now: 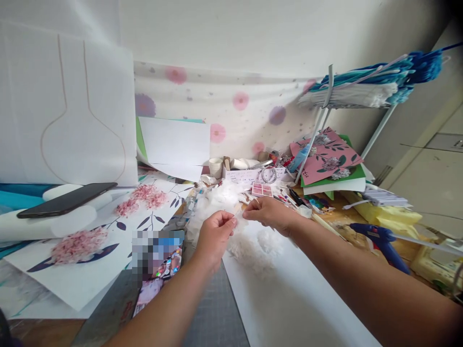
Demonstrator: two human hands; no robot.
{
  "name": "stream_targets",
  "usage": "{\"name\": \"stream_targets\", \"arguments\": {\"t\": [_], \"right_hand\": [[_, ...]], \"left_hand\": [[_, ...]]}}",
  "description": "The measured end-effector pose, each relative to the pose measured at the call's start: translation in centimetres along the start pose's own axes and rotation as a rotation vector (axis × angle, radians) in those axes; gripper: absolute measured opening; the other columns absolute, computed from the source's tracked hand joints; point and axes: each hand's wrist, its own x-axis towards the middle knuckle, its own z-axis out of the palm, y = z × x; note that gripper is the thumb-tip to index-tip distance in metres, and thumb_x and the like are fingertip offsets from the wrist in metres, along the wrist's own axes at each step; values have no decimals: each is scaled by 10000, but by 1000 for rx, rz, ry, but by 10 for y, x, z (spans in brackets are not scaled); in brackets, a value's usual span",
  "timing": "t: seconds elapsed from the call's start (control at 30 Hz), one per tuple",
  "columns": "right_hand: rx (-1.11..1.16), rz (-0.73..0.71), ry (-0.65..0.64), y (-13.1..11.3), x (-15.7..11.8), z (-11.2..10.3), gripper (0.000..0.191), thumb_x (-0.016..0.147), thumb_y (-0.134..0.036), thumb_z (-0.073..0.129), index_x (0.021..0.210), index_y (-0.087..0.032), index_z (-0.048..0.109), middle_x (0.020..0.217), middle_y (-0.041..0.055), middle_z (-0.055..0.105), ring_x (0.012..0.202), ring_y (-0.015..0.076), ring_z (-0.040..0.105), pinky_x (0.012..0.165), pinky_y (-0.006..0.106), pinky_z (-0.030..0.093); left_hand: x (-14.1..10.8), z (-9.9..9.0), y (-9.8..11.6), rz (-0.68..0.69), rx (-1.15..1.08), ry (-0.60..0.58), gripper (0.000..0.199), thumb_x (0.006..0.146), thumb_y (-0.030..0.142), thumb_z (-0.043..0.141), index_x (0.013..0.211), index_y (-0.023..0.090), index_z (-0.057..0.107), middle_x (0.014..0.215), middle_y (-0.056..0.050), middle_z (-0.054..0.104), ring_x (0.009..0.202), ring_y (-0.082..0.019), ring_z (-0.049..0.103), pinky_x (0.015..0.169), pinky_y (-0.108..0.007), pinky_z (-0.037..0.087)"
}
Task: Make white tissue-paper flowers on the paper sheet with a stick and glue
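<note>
Both hands meet over the middle of the table. My left hand pinches one side of a small sheer white piece, thin like tissue or gauze. From the right, the thumb and fingertips of my right hand close on its other side. Just behind and left of the fingers lies a loose heap of fluffy white pieces. Below the hands, ruffled white clusters rest on a large white sheet. The exact shape of the held piece is too small to make out.
A blue glue gun lies at right, near a rack of pipe cleaners. A lit phone sits beside my left forearm on a grey cutting mat. Farther left are flower-decorated paper and a dark phone on white rolls.
</note>
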Motion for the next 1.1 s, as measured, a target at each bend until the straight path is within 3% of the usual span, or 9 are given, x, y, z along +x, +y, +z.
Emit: {"name": "stream_targets", "arguments": {"t": [0.13,0.3,0.4,0.6,0.73,0.97,1.1], "right_hand": [[-16,22,63,3,19,10,108,780,-220,640,735,-131,599,601,-47,511,516,64,444,479,192,351],[-48,92,63,9,46,21,208,899,-303,557,1005,-127,592,957,39,616,777,142,606,669,309,523],[-1,104,17,10,52,24,244,906,-314,547,1065,-133,581,1012,56,614,822,157,614,700,331,532],[75,60,-37,6,46,25,221,912,-310,539,1026,-126,586,932,37,620,732,126,608,630,284,528],[56,72,-40,2,44,26,235,908,-303,545,1062,-131,582,1001,54,617,806,150,615,685,320,534],[-89,131,36,11,52,24,284,904,-308,550,1136,-143,560,1107,76,593,906,184,608,754,370,528],[-229,157,130,21,63,19,284,903,-311,549,1140,-155,564,1142,76,581,949,200,596,794,389,517]], "left_hand": [[4,-5,1,1,49,78,174,663,329,630,672,162,581,580,36,529,549,-114,464,553,-223,355],[10,-12,-1,10,121,207,136,671,303,616,682,170,590,697,10,591,652,-139,513,593,-230,366],[13,-13,-3,5,140,209,136,690,306,604,682,173,580,633,26,553,617,-134,499,578,-230,360],[13,-12,-7,-14,107,184,168,708,333,597,728,167,608,628,35,551,585,-117,509,574,-224,378],[13,-12,-6,-39,70,197,222,690,359,599,756,153,649,662,10,600,570,-118,522,554,-222,395],[17,-16,-5,-17,67,264,227,692,374,591,726,157,650,673,-5,625,566,-128,537,540,-218,392],[16,-15,-7,25,72,234,216,712,381,592,692,169,627,633,16,596,572,-123,514,562,-216,380]]}}
